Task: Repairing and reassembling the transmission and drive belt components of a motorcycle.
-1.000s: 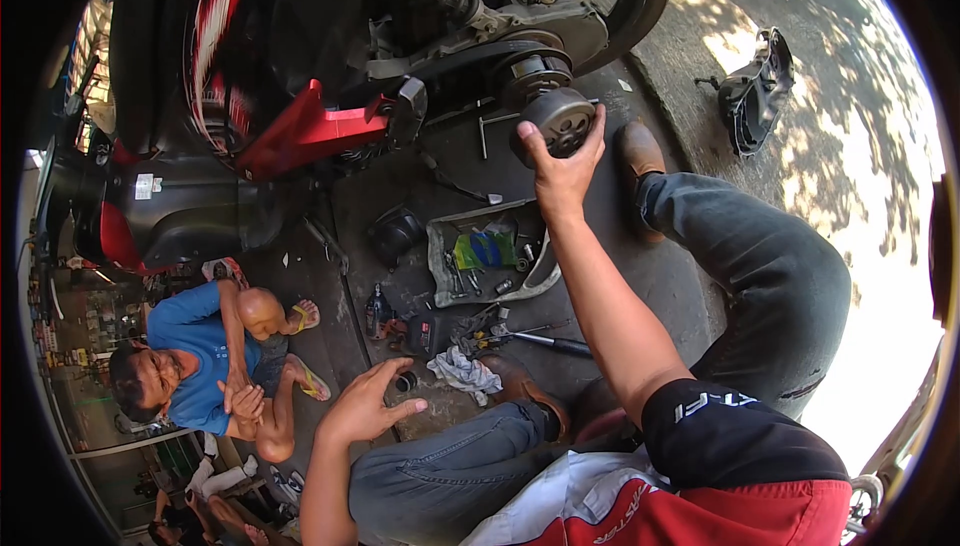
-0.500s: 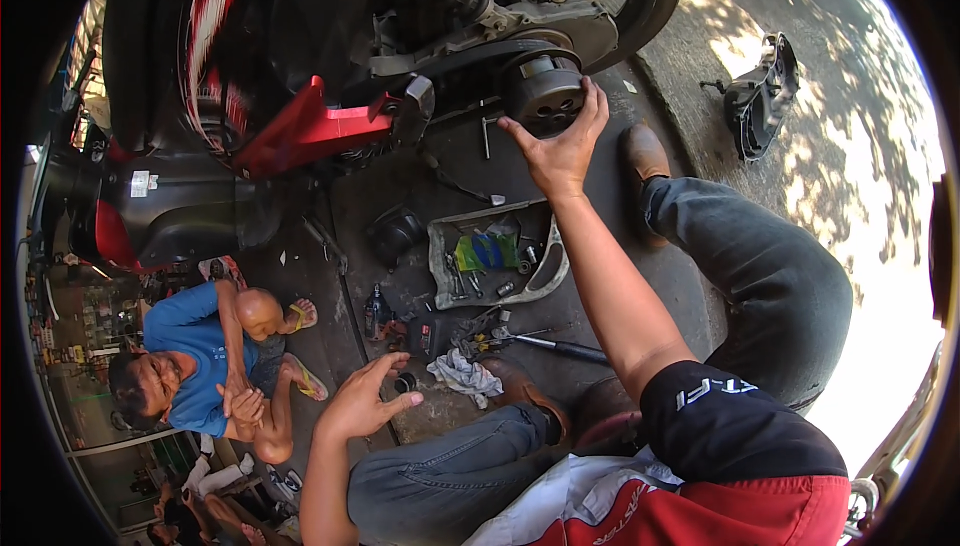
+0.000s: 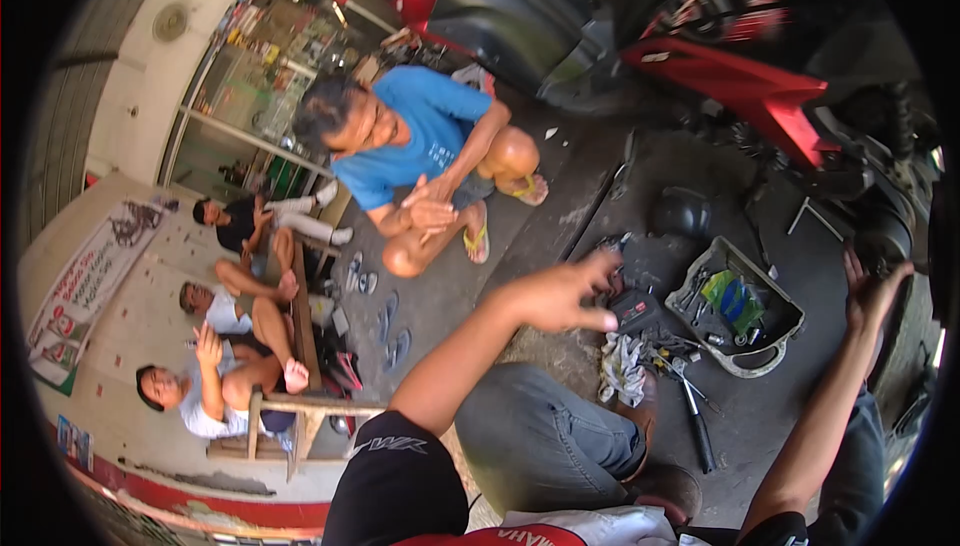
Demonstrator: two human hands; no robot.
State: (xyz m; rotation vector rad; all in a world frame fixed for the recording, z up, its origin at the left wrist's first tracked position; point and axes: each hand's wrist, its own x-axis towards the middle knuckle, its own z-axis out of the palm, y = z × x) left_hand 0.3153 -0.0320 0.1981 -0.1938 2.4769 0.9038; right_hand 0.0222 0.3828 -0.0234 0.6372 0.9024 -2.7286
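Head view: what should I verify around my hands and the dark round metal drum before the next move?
1. Right hand at the dark round metal drum: ok, fingers spread close against it.
2. Firm grip on the drum: cannot tell, blurred near the picture's edge.
3. Left hand free: ok, open in the air, holding nothing.
4. All tools inside the grey rectangular tray: not ok, a silver tool with a black handle lies outside it.
5. Person in a blue shirt clear of the drum: ok, well apart.

Looks down from the head in wide fisheye, near to the left hand point(image 3: 565, 296) mid-frame, reaching the scooter point(image 3: 740, 96) upper right and wooden bench point(image 3: 318, 403) lower left.
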